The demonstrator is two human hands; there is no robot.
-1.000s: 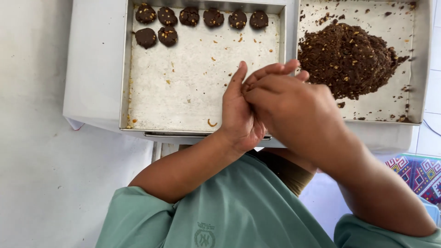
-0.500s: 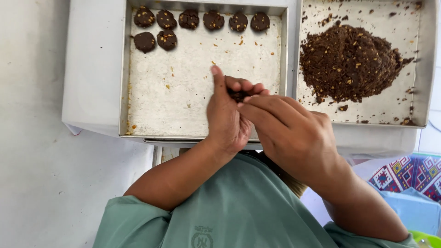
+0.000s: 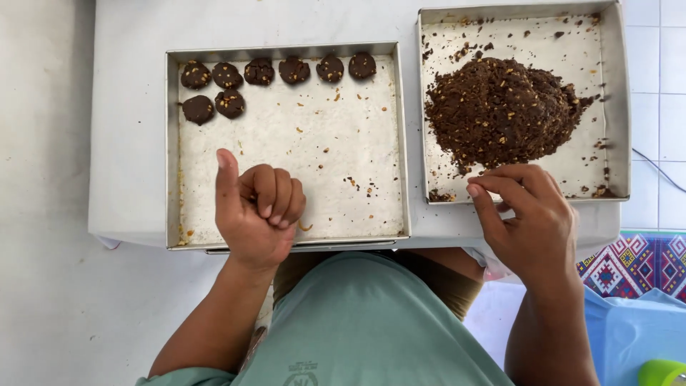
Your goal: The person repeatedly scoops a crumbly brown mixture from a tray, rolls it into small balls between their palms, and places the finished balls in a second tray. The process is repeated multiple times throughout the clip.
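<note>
Head view: the left hand (image 3: 259,213) hangs over the near half of the left tray (image 3: 174,150), fingers curled into a loose fist with the thumb standing up. Whether anything sits inside the fist cannot be told. The eight dark balls (image 3: 259,71) lie well beyond it, six in a row along the far wall and two just under the row's left end; the row runs left to right, and the open space of the second row lies ahead of this hand and slightly to its right.

The right hand (image 3: 532,221) rests at the near rim of the right tray (image 3: 619,107), fingertips (image 3: 474,190) bunched together and pointing left; I cannot tell if they pinch a bit of mix. The dough heap (image 3: 500,111) lies just beyond them, nearly touching. This hand is the nearer to the heap, the left hand the nearer to the balls. Both trays sit side by side on a white table (image 3: 128,107).
</note>
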